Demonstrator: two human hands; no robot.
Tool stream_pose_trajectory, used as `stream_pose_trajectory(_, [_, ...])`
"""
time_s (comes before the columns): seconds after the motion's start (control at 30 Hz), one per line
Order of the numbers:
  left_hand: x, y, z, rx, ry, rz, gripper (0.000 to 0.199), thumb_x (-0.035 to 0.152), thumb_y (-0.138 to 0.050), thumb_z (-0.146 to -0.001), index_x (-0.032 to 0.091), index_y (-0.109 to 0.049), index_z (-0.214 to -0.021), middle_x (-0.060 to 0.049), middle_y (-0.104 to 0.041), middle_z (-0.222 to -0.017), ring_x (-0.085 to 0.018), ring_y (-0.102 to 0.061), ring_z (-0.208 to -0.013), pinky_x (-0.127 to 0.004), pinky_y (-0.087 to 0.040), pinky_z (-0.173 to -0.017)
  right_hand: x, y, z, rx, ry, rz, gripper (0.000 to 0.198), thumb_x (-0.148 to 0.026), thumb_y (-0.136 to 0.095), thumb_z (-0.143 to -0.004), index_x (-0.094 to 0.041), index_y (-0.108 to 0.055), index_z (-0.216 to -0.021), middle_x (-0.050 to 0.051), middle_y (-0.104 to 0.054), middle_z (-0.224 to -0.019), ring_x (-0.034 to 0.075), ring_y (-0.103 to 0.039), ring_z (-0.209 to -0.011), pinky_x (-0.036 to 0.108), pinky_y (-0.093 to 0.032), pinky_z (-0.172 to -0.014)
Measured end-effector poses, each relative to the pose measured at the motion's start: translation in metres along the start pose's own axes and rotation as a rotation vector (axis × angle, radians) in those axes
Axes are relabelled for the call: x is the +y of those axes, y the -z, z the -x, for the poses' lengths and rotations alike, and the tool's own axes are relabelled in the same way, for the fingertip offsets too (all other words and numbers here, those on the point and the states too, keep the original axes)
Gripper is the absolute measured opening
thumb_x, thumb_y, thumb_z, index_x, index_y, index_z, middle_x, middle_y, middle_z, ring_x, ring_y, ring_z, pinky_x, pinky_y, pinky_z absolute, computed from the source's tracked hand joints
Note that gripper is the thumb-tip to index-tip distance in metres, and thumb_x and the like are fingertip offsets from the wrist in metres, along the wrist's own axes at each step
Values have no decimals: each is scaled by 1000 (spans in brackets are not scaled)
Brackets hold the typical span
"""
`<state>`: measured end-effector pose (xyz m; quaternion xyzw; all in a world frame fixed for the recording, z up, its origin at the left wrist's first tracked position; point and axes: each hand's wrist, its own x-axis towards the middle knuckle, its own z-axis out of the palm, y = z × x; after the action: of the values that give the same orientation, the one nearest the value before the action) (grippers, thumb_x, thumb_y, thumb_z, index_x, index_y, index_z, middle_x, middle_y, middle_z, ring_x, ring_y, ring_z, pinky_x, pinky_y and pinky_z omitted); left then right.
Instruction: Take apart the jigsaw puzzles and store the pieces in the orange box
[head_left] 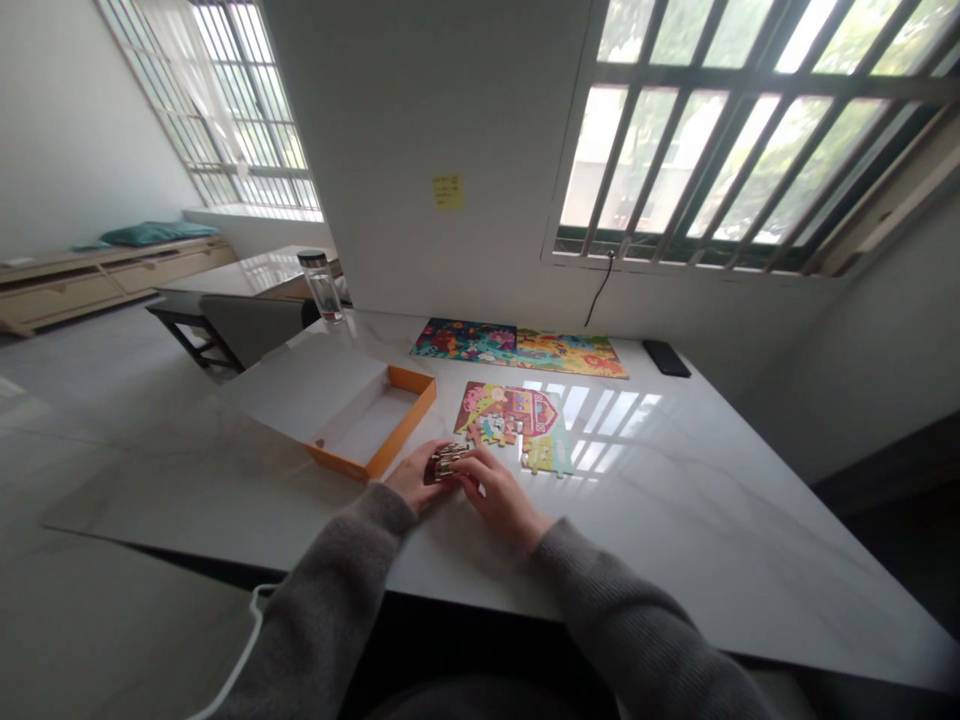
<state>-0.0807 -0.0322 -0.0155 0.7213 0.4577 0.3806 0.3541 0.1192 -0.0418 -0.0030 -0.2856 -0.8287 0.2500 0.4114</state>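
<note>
A stack of jigsaw puzzle pieces (pixel 448 462) is held in my left hand (pixel 417 478), its fingers curled round the pieces. My right hand (pixel 501 492) is closed, with its fingertips on the right side of the same stack; whether it pinches a single piece is hidden. Just beyond both hands lies a partly joined jigsaw puzzle (pixel 538 412) with a red barn, pink and green areas and a gap along its near edge. To the left of my hands stands an open orange box (pixel 401 430) with a white inside.
Two finished colourful puzzles (pixel 469 342) lie side by side near the wall. A black phone (pixel 666 358) rests at the far right, a glass bottle (pixel 324 290) at the far left corner. A white cable (pixel 251 635) hangs by the near table edge (pixel 225 572).
</note>
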Motion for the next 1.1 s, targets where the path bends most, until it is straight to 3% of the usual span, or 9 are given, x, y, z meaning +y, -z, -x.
stream_pose_trajectory(0.2, [-4, -4, 1, 1, 63, 34, 49, 32, -73, -75, 17, -55, -118, -10, -69, -112, -23, -69, -98, -39, -56, -92, 29, 58, 12, 58, -49, 230, 22, -15, -47, -94, -23, -62, -107, 6, -64, -96, 20, -59, -92, 36, -50, -85])
stream_pose_trajectory(0.3, [-4, -3, 1, 9, 63, -2, 49, 32, -75, -74, 18, -56, -117, -9, -70, -110, -23, -69, -95, -39, -57, -90, 55, 90, 23, -4, -91, 416, 20, -21, -59, -90, -22, -64, -109, 9, -64, -104, 25, -56, -102, 41, -49, -89])
stream_pose_trajectory(0.4, [0, -3, 1, 5, 61, -10, 48, 32, -75, -74, 18, -57, -116, -8, -70, -109, -22, -69, -93, -39, -57, -90, 68, 106, 32, -123, -118, 547, 32, -30, -68, -85, -21, -62, -115, 11, -62, -115, 27, -54, -108, 42, -48, -93])
stream_pose_trajectory(0.57, [6, -6, 2, 42, 64, -32, 45, 30, -74, -75, 18, -58, -114, -8, -70, -108, -22, -68, -93, -38, -57, -89, 57, 104, 32, -270, -90, 732, 19, -29, -63, -90, -18, -64, -106, 11, -65, -103, 27, -57, -99, 38, -50, -84])
stream_pose_trajectory(0.67, [7, -6, 3, 48, 62, -24, 44, 31, -74, -75, 18, -59, -114, -8, -70, -108, -22, -68, -93, -38, -57, -89, 50, 99, 30, -266, -40, 805, 24, -18, -52, -93, -16, -62, -114, 13, -65, -98, 27, -58, -93, 38, -49, -82])
stream_pose_trajectory(0.8, [4, -5, 1, 25, 53, -16, 46, 32, -75, -75, 17, -58, -115, -9, -70, -108, -22, -68, -94, -39, -56, -90, 60, 99, 27, -204, -27, 800, 35, -11, -45, -94, -15, -57, -126, 12, -67, -89, 26, -59, -87, 35, -48, -79])
stream_pose_trajectory(0.93, [0, -4, 0, -14, 40, -16, 46, 32, -73, -76, 17, -57, -116, -9, -70, -109, -23, -69, -95, -39, -56, -90, 69, 103, 25, -123, -108, 748, 21, -17, -45, -96, -19, -65, -101, 9, -67, -86, 22, -60, -83, 31, -47, -75])
stream_pose_trajectory(1.03, [0, -5, 0, 6, 43, -13, 45, 34, -73, -77, 17, -57, -115, -9, -70, -108, -23, -69, -94, -38, -56, -89, 65, 106, 24, -1, -210, 578, 20, -22, -44, -97, -20, -63, -97, 6, -66, -85, 20, -61, -80, 29, -47, -71])
stream_pose_trajectory(1.1, [1, -6, 1, 25, 48, -15, 45, 35, -73, -76, 18, -58, -115, -8, -70, -106, -23, -69, -92, -37, -56, -88, 57, 106, 23, 127, -179, 385, 20, -23, -43, -97, -21, -63, -101, 9, -67, -100, 21, -63, -93, 33, -50, -79])
